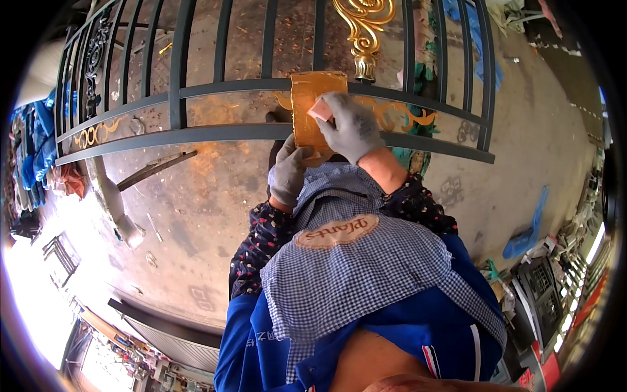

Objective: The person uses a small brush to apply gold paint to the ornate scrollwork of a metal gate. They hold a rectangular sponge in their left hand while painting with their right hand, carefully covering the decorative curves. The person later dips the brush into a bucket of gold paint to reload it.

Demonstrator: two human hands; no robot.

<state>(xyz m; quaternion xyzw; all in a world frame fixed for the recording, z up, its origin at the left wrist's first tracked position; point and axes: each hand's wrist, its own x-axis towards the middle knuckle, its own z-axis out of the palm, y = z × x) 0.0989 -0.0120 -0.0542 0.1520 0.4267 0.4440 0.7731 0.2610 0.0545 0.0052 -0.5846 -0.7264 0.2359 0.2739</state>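
My left hand (289,171), in a grey glove, grips the lower end of a flat rectangular board (300,91) coated in gold-orange. The board is held over the lower rails of a dark grey metal railing (215,132). In my right hand (353,128), gloved the same way, is a small pinkish block that looks like a sponge (320,110). It rests against or just above the board's face; I cannot tell which. Gold scrollwork (395,116) shows between the two lower rails, right of the board. A larger gold scroll ornament (366,49) stands among the upright bars.
The stained concrete floor (183,228) surrounds me. A wooden strip (157,170) lies at left, near blue cloth (40,140) and a reddish bag (66,179). At right are a blue plastic piece (526,235) and a pile of dark parts (542,294).
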